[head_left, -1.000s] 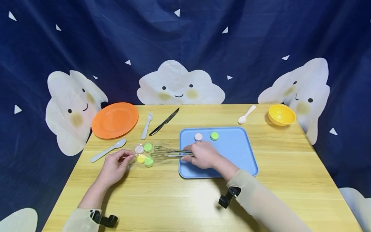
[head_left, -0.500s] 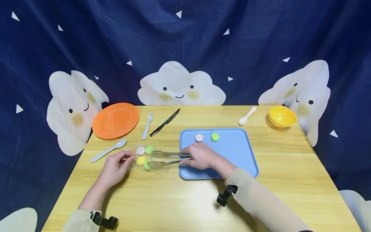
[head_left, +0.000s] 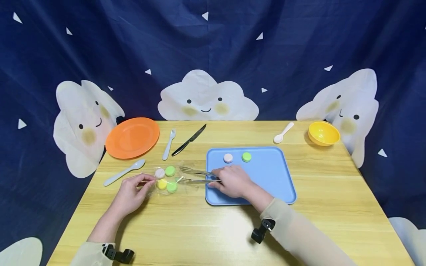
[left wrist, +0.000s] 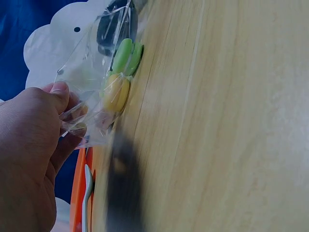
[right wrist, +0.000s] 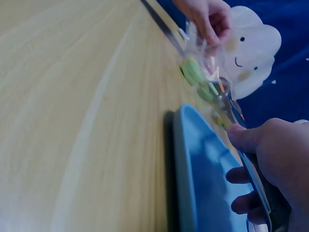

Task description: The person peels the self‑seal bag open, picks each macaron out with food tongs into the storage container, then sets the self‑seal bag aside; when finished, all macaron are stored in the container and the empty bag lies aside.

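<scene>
My left hand (head_left: 131, 192) pinches the left end of a clear plastic bag (left wrist: 89, 63) between thumb and fingers. Inside the bag are two green macarons (head_left: 170, 171), a yellow macaron (head_left: 162, 184) and a pale pink macaron (head_left: 159, 173). A pair of metal tongs (head_left: 203, 180) is gripped in my right hand (head_left: 234, 181), above the left side of the blue tray (head_left: 269, 177). The tongs' tips point left, slightly apart, and overlap the bag's right part just beside the green macarons. On the tray sit another pale pink macaron (head_left: 227, 158) and another green macaron (head_left: 246, 157).
Behind the left hand lie a grey-blue spoon (head_left: 124, 173), an orange plate (head_left: 132, 138), a grey-blue fork (head_left: 169, 145) and a dark-handled knife (head_left: 189, 140). A white spoon (head_left: 283, 133) and a yellow bowl (head_left: 324, 133) stand at the back right.
The tongs first reached left with tips spread over the green macarons, then drew back right and narrowed. The bagged macarons shifted slightly. My left hand kept its pinch on the bag.
</scene>
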{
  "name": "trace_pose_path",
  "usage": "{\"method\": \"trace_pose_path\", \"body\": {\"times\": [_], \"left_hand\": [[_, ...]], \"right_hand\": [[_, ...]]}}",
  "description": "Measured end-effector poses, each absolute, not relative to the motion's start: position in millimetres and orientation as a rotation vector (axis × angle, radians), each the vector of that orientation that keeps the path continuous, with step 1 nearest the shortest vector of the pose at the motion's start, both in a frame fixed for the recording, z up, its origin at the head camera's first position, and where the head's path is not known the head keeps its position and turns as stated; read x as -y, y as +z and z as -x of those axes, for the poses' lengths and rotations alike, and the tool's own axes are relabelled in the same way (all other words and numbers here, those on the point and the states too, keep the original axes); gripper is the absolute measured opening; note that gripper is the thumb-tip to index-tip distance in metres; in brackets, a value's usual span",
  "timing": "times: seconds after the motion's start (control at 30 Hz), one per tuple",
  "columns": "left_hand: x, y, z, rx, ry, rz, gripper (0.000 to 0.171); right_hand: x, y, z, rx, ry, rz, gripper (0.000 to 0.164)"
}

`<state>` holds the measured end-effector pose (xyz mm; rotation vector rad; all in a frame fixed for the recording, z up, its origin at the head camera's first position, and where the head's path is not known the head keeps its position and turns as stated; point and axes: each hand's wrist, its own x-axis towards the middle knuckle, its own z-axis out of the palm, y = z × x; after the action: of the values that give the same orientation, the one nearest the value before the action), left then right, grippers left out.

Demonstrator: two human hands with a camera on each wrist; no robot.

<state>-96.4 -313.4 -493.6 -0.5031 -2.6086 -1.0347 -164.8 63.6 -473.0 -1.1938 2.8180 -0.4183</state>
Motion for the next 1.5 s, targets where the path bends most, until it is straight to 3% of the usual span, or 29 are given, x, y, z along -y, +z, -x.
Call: {"method": "trace_pose_path", "body": {"times": [0.87, 1.5], "left_hand": [[315.5, -497.0, 104.2, 2.577, -1.094, 0.63, 0.025], [315.5, -493.8, 98.7, 2.625, -1.0, 0.505, 0.018]], "right_hand": [[-10.1, -470.2, 155.1, -2.936, -0.247, 1.081, 0.036], [-47.5, -465.2, 155.9, -2.889, -0.381, 1.16, 0.039]]}}
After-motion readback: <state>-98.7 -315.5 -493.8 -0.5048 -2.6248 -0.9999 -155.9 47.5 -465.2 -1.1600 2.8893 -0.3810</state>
